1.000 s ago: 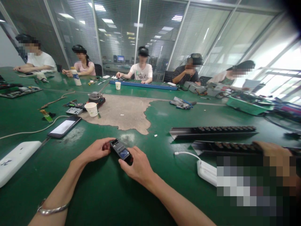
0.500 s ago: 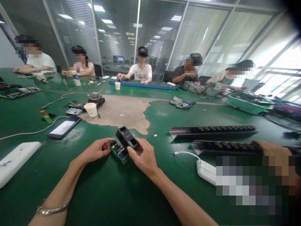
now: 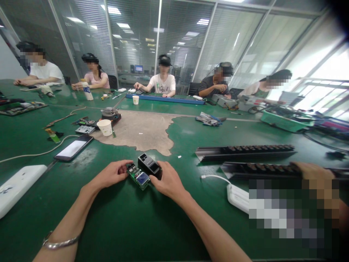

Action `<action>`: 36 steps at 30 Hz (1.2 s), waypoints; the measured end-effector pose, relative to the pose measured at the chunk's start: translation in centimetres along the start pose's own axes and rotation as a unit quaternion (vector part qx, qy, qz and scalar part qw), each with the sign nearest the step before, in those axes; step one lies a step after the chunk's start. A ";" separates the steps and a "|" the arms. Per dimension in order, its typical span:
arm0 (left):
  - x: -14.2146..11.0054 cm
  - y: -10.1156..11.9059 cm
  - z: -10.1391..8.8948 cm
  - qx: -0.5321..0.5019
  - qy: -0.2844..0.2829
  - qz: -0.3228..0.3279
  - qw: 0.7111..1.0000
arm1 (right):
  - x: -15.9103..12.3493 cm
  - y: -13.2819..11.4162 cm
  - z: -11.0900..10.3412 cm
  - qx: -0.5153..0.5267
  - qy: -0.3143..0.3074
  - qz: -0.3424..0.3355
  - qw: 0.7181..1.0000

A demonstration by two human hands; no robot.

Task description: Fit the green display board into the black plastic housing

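A green circuit board [image 3: 135, 174] with a small display [image 3: 143, 178] lies in front of me on the green table. The fingers of my left hand [image 3: 117, 172] are closed on its left edge. Along the board's right side is a black plastic housing [image 3: 149, 164], its face with cut-out windows turned up. My right hand [image 3: 169, 181] grips the housing at its near right end, the thumb close to the display. Some of the right fingers are hidden behind the housing.
A phone [image 3: 74, 147], a white power bank [image 3: 20, 187] and a paper cup [image 3: 105, 127] are to the left. Black rails [image 3: 245, 152] and a white device with a cable [image 3: 237, 196] lie right, near another person's arm [image 3: 313, 176]. Several people sit opposite.
My right hand has brought the black housing from above the board to its right side and laid it flatter. The board's display now shows fully. My left hand stays in place.
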State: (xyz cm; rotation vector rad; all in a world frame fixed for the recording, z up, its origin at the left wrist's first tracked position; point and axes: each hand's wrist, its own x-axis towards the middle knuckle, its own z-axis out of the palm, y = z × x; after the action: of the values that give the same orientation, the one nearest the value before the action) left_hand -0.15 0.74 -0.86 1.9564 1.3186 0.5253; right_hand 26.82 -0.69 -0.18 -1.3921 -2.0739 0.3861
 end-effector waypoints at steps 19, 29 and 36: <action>0.0 -0.4 0.2 -0.012 0.012 0.019 1.000 | -1.2 -3.0 -0.5 0.077 0.022 -0.079 0.994; -0.2 0.2 0.1 -0.039 0.013 0.014 0.999 | -1.8 -3.2 0.1 0.045 0.003 -0.103 0.994; -0.2 -0.3 0.2 -0.011 0.028 0.010 1.000 | -1.8 -2.7 0.7 0.016 -0.031 -0.092 0.995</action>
State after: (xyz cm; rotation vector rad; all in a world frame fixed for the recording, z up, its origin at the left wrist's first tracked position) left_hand -0.30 0.62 -1.23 1.9516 1.3242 0.6039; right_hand 24.86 -3.40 0.14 -1.1707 -2.2148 0.3877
